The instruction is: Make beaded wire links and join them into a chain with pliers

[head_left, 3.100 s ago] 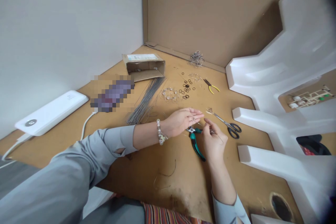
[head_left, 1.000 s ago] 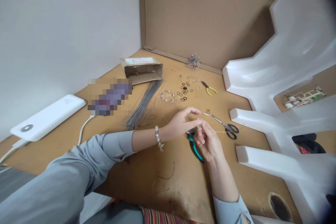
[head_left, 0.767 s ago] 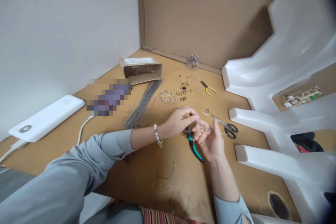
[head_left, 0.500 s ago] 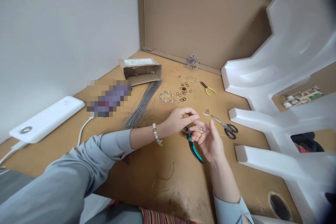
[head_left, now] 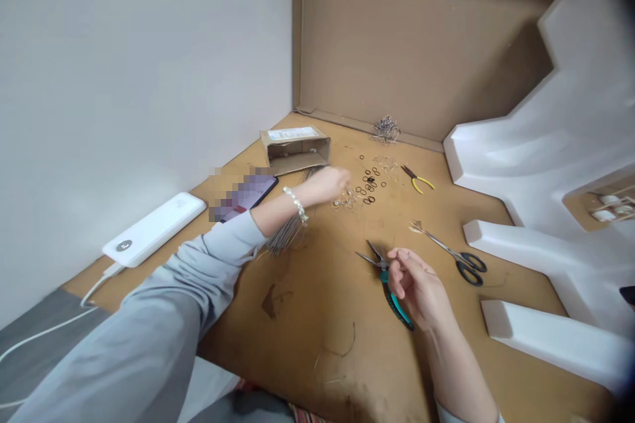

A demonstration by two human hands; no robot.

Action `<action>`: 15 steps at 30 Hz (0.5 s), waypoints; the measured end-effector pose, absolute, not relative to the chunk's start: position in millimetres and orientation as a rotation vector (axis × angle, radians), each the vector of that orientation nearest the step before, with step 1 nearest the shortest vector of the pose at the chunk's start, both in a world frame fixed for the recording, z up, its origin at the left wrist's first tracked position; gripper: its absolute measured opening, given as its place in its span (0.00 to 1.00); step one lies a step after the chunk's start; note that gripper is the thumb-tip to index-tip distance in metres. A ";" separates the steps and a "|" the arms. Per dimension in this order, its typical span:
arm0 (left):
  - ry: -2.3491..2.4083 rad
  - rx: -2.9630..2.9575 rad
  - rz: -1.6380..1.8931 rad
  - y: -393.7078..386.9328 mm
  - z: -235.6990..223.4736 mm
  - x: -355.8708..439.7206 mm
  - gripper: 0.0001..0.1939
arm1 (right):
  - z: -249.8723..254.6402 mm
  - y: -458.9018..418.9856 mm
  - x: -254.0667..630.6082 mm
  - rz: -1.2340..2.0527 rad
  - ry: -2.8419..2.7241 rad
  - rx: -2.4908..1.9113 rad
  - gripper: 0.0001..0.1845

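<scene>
My left hand (head_left: 327, 185), smeared by motion, reaches over the near side of a small heap of clear beaded wire pieces (head_left: 347, 199). Its fingers are too blurred to show a hold. My right hand (head_left: 419, 284) is drawn in with curled fingers and the thumb pressed to them; whatever lies inside is hidden. Beside and partly beneath it are long-nose pliers (head_left: 397, 304) with teal-black handles, jaws apart on the table. A bundle of thin grey wires (head_left: 285, 238) lies under my left wrist. Several dark rings (head_left: 370, 188) are scattered just past the beaded heap.
Yellow-handled pliers (head_left: 418, 180) and black-handled scissors (head_left: 459, 258) lie to the right. An open cardboard box (head_left: 297, 153), a phone (head_left: 251, 195) and a white power bank (head_left: 156, 228) stand left. A wire tangle (head_left: 385, 129) sits behind. White moulded foam (head_left: 516, 251) borders the right.
My left hand has moved away from my right hand, forward and left to the beaded heap. My right hand's fingers have curled closer together. The view has shifted left.
</scene>
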State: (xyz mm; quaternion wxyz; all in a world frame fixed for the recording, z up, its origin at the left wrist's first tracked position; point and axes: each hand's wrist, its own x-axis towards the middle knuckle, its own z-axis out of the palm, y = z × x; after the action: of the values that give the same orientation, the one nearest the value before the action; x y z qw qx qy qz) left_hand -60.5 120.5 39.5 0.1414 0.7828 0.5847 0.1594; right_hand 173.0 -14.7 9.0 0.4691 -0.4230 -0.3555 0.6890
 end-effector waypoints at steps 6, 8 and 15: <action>2.135 2.117 0.389 196.1 16.1 -132.4 0.20 | 4.0 -12.5 173.4 1.674 -0.837 -1.046 0.10; 2.142 2.093 0.338 215.8 8.8 -140.1 0.22 | 2.4 -11.7 173.6 1.675 -0.827 -1.055 0.10; 2.179 2.069 0.331 254.5 -8.9 -136.6 0.19 | 1.7 -10.2 172.9 1.663 -0.796 -1.097 0.11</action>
State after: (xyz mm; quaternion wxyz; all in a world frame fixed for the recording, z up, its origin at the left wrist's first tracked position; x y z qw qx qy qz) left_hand -136.6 254.5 -8.9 0.0592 0.6832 0.7195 0.1094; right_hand 172.9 -10.2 1.7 0.4779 -0.4492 -0.3258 0.6810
